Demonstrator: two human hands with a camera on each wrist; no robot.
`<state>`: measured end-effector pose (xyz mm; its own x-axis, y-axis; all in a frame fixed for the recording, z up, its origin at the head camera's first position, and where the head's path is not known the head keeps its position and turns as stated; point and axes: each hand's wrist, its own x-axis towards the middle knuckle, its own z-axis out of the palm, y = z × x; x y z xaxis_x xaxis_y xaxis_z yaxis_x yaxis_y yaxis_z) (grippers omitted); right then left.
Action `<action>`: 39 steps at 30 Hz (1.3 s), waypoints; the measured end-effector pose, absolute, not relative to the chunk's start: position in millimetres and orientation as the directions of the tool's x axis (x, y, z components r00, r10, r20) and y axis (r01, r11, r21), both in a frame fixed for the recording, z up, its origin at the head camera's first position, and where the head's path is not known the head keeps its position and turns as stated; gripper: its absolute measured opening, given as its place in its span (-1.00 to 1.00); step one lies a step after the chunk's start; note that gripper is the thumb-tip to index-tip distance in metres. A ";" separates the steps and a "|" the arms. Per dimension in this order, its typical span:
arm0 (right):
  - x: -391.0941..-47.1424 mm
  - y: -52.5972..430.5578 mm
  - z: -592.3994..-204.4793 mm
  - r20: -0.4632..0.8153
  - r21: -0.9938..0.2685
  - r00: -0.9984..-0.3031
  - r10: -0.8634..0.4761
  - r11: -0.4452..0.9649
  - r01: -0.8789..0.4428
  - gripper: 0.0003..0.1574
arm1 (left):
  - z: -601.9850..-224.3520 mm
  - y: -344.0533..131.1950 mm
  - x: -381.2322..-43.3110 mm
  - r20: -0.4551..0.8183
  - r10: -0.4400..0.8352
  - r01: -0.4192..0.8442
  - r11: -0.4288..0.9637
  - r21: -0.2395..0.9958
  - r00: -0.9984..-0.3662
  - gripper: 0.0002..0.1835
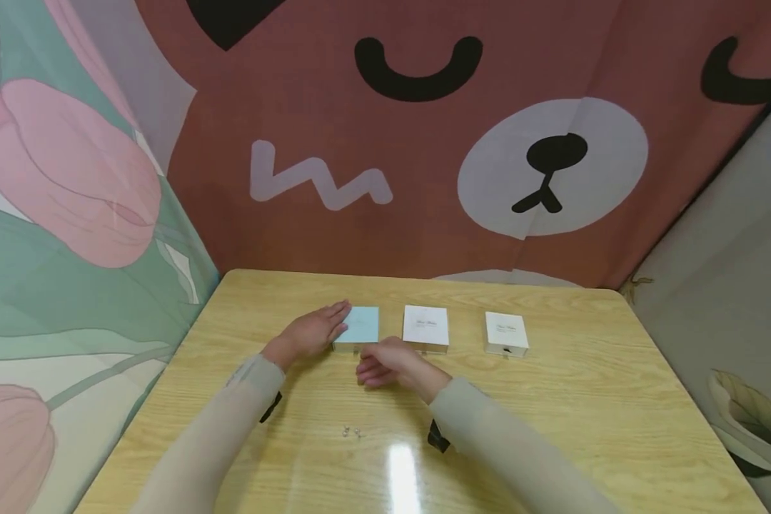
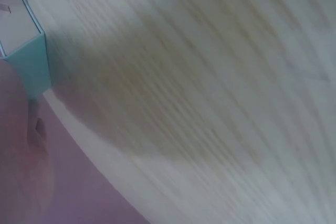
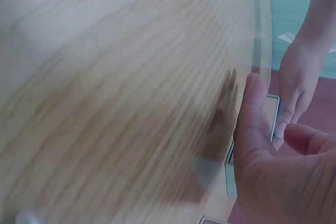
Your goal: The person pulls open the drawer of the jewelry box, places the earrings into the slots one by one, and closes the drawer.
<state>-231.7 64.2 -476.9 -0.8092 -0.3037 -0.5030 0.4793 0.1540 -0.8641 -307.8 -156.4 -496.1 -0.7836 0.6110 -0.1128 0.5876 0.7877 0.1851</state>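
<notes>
A light blue box (image 1: 363, 325) lies flat toward the back of the table. My left hand (image 1: 311, 332) rests against its left side, fingers straight along the edge. In the left wrist view, the box's pale front and blue side (image 2: 34, 66) show beside part of the hand. Just in front of the box is my right hand (image 1: 392, 362), fingertips close to its front face. Seen from the right wrist, the thumb and a finger of that hand (image 3: 283, 177) stand apart with nothing between them. Two small silvery pieces of jewellery (image 1: 352, 432) lie nearer on the table.
To the right of the blue box lie a white box (image 1: 425, 325) with dark lettering and a smaller white box (image 1: 506, 331) with a dark tab at its front. The wooden table (image 1: 585, 428) ends against a printed curtain (image 1: 334, 235) at the back.
</notes>
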 end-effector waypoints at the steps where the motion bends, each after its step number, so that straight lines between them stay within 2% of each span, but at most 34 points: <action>1: -232.1 62.1 -477.7 -0.505 -0.863 -0.812 -0.292 0.144 0.485 -0.56 | -496.7 -156.4 -307.7 -0.111 0.611 0.589 0.788 0.180 -0.784 -0.35; 26: -235.7 32.9 -493.5 -0.514 -0.858 -0.845 -0.150 0.092 0.506 -0.64 | -497.4 -158.8 -303.3 -0.040 0.645 0.630 0.756 0.177 -0.763 -0.37; 39: -237.8 28.1 -496.1 -0.508 -0.861 -0.854 -0.116 0.088 0.500 -0.69 | -500.2 -159.2 -306.8 -0.067 0.634 0.623 0.771 0.136 -0.770 -0.36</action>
<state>-237.8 28.1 -496.1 -0.8538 -0.1156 -0.5075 0.5001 0.0881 -0.8614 -306.8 -159.2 -500.2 -0.7705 0.6340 -0.0665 0.6225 0.7708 0.1355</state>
